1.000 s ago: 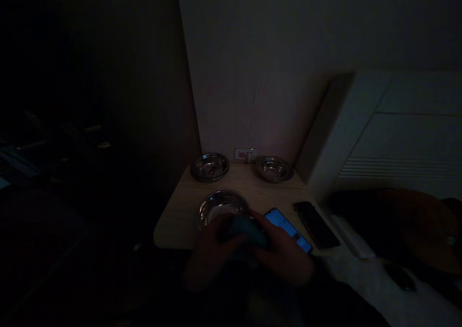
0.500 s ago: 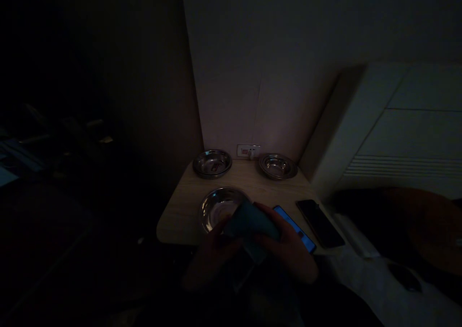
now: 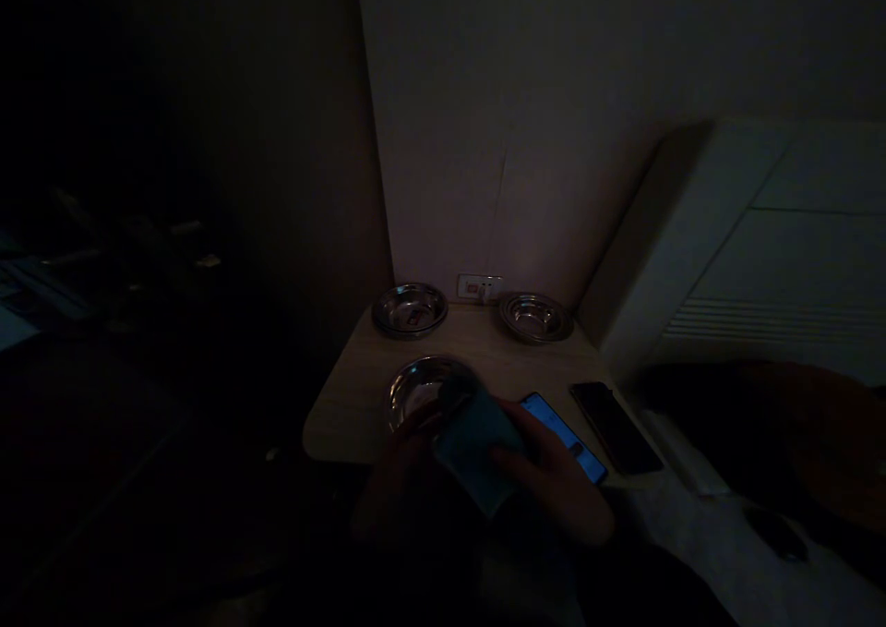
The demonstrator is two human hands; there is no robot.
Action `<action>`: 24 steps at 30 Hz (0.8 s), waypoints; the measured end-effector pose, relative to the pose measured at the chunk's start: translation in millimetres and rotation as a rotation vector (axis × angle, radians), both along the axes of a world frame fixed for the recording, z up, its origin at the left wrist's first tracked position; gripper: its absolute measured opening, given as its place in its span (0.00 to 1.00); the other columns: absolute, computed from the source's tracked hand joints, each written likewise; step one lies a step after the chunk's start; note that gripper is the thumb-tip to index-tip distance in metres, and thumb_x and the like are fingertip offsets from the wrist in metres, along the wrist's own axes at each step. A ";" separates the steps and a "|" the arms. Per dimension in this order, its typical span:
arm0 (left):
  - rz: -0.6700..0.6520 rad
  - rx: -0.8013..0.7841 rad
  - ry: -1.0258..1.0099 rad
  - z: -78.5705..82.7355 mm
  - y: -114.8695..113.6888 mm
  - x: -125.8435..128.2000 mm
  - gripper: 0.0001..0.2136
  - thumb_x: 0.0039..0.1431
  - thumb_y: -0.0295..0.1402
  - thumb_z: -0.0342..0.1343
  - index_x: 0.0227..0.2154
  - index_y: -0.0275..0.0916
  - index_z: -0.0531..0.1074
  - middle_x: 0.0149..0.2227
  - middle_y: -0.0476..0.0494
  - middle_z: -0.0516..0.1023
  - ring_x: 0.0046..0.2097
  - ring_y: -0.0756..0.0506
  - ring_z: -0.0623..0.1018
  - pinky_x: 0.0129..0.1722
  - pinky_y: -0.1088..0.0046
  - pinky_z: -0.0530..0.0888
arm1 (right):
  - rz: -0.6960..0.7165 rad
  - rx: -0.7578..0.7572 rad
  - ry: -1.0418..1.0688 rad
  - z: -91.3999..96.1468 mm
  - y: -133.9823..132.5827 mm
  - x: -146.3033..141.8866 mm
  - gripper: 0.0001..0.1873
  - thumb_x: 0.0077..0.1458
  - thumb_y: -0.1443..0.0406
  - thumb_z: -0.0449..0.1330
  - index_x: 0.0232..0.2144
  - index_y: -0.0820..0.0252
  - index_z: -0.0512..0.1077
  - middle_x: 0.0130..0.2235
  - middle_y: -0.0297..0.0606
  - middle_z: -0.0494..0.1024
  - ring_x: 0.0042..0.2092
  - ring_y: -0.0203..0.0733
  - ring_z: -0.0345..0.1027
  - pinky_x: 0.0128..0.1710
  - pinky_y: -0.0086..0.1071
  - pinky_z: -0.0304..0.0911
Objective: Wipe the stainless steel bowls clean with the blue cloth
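In dim light my right hand (image 3: 550, 470) grips a teal piece, perhaps a cloth (image 3: 477, 447), with the thumb across its face. My left hand (image 3: 398, 475) is at its left side, in deep shadow; its fingers are too dark to make out. A dark patch at the top of the teal piece cannot be told apart. Just behind both hands a shiny steel bowl (image 3: 401, 396) sits on the small wooden table (image 3: 339, 415), its front right part covered by the hands and the teal piece.
At the table's back stand steel dishes (image 3: 411, 311) on the left and stacked steel bowls (image 3: 535, 318) on the right, with a wall socket (image 3: 480, 287) between. A lit phone (image 3: 564, 438) and a dark phone (image 3: 616, 427) lie on the right. A pale panelled headboard (image 3: 782, 248) rises beyond.
The teal piece has turned and now shows a broader face, reaching lower. My left hand has become harder to see beside it. The bowls and phones have stayed in place.
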State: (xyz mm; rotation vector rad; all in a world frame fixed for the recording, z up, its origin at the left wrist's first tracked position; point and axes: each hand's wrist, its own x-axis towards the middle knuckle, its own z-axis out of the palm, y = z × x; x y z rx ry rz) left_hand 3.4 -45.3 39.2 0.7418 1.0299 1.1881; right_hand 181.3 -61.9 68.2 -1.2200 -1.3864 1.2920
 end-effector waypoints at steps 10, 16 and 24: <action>-0.145 -0.095 -0.209 -15.8 -0.8 -0.1 0.25 0.40 0.44 0.63 0.43 0.38 0.73 0.39 0.38 0.80 0.41 0.35 0.78 0.42 0.57 0.74 | -0.117 0.117 -0.248 -5.5 3.3 -8.2 0.24 0.53 0.57 0.55 0.51 0.57 0.65 0.48 0.38 0.74 0.48 0.46 0.68 0.50 0.40 0.61; -0.056 0.040 0.228 10.3 -6.4 -0.8 0.35 0.39 0.36 0.66 0.54 0.39 0.63 0.52 0.38 0.73 0.47 0.40 0.76 0.45 0.66 0.73 | -0.086 0.054 -0.254 -4.6 -3.6 -10.6 0.19 0.53 0.55 0.56 0.45 0.58 0.66 0.41 0.37 0.75 0.43 0.45 0.69 0.44 0.38 0.64; -0.160 0.007 0.392 9.7 -13.8 0.2 0.21 0.43 0.33 0.62 0.43 0.37 0.72 0.49 0.39 0.76 0.50 0.39 0.74 0.51 0.62 0.69 | 0.100 -0.139 -0.076 -9.2 -4.2 -8.3 0.24 0.54 0.53 0.55 0.50 0.55 0.64 0.48 0.37 0.74 0.49 0.46 0.68 0.49 0.39 0.63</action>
